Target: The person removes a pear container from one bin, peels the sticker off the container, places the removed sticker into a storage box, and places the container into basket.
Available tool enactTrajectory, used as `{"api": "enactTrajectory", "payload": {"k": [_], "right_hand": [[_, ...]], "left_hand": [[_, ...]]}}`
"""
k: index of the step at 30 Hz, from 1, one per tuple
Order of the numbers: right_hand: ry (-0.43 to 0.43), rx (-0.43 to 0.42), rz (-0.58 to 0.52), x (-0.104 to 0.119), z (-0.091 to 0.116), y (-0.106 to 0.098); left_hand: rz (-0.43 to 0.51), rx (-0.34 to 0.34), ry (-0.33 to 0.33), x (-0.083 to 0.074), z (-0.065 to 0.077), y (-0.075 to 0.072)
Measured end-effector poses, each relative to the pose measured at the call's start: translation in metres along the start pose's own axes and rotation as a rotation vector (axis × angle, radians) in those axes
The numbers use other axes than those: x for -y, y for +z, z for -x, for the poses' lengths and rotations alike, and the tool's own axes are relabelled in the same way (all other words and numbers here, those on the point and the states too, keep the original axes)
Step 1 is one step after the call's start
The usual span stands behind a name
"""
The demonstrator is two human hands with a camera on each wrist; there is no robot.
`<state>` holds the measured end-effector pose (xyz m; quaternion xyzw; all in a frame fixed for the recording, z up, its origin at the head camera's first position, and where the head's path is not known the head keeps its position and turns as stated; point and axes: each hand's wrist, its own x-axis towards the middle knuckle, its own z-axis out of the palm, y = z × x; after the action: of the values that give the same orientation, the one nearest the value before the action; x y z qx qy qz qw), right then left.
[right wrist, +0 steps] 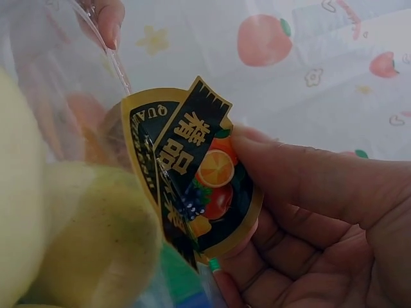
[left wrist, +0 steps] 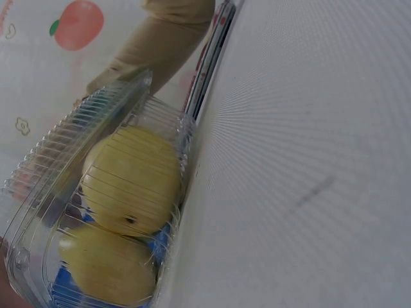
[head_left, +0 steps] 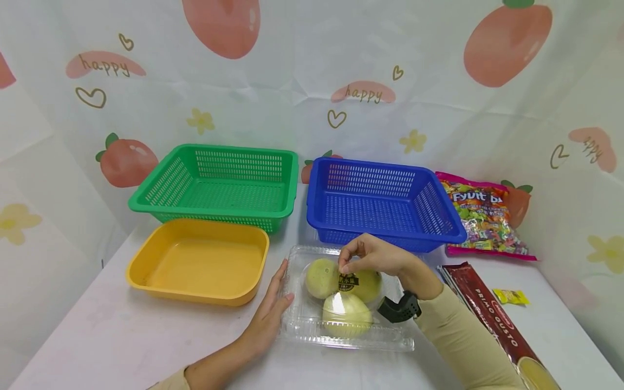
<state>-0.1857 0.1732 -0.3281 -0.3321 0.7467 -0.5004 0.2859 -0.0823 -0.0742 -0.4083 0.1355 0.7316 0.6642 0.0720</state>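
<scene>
A clear plastic clamshell box (head_left: 298, 323) sits on the table with pale yellow-green round fruits (head_left: 347, 314) inside. My left hand (head_left: 267, 317) rests along its left side, fingers fairly straight against the plastic. Over the lid, my right hand (head_left: 372, 259) pinches the edge of a black and gold fruit sticker (right wrist: 215, 168) between thumb and finger. Part of the sticker is raised, while its other side still lies against the clear plastic. In the left wrist view, two fruits (left wrist: 131, 183) show through the ribbed side of the box.
Behind stand a green basket (head_left: 287, 208) and a blue basket (head_left: 385, 236); a yellow tray (head_left: 195, 295) is at left. On the right lie a colourful candy bag (head_left: 482, 216), a long red packet (head_left: 502, 325) and a small yellow wrapped candy (head_left: 511, 297).
</scene>
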Motion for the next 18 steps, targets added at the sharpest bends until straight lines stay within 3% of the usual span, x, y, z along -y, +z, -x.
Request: {"api": "enactTrajectory", "payload": {"k": [18], "right_hand": [[-0.039,0.022,-0.049,-0.0008,0.0014,-0.0027]], "left_hand": [[-0.007,-0.006,0.001,-0.0004,0.0003,-0.0001]]}}
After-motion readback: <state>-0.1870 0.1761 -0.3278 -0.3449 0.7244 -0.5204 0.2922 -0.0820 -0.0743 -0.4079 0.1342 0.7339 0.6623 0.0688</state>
